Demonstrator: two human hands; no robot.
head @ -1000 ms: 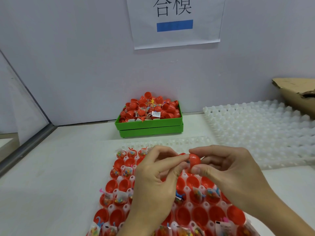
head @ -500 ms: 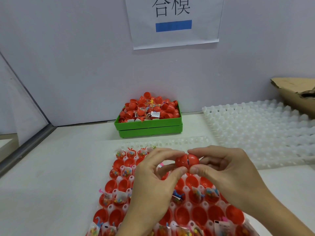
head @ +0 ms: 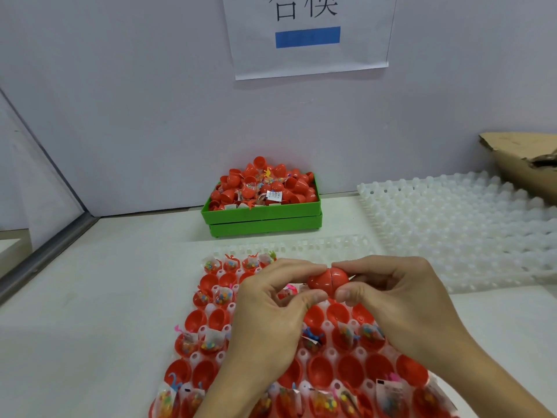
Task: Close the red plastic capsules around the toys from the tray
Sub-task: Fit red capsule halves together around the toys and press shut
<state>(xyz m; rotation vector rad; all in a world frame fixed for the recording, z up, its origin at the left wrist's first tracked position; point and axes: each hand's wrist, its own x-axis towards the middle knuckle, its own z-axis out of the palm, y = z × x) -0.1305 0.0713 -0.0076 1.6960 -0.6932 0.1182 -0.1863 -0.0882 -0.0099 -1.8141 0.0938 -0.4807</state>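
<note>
A red capsule [head: 328, 281], its two halves joined with a seam down the middle, is held just above the tray. My left hand [head: 271, 315] pinches its left half between thumb and forefinger. My right hand [head: 398, 300] pinches the right half the same way. Below lies a white moulded tray [head: 304, 247] with rows of open red capsule halves [head: 211, 318], several of them holding small bagged toys [head: 223, 295]. My hands cover the middle of the tray.
A green bin [head: 262, 217] heaped with red capsules and toy bags stands by the back wall. An unfilled white moulded tray [head: 464, 224] lies at the right, with a torn cardboard box [head: 524, 164] behind it. A paper sign [head: 307, 34] hangs on the wall.
The two capsule halves have been pressed together between my fingertips and the gap between them has closed. The joined capsule is now in plain sight, no longer hidden behind my left fingers.
</note>
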